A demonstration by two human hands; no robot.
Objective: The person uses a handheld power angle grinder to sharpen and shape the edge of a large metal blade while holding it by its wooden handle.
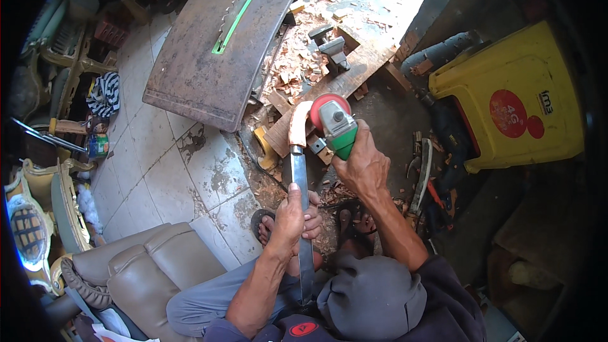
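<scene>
My left hand (296, 218) is wrapped round the flat blade (300, 177) of a long machete, its thumb lying along the metal. The blade points down toward my lap, and its pale wooden handle (297, 128), curved at the end, is uppermost. In my right hand (366, 163) is a green and grey angle grinder (339, 128), gripped by its body. The grinder's red disc (325, 105) is right beside the curved end of the handle; whether they touch I cannot tell.
Ahead stands a bench vise (332, 49) on a wooden bench amid wood shavings (296, 63). A saw table with a toothed blade (234, 20) is at the far left. A yellow plastic stool (506, 101) lies at the right, and a brown cushioned seat (171, 272) at the near left.
</scene>
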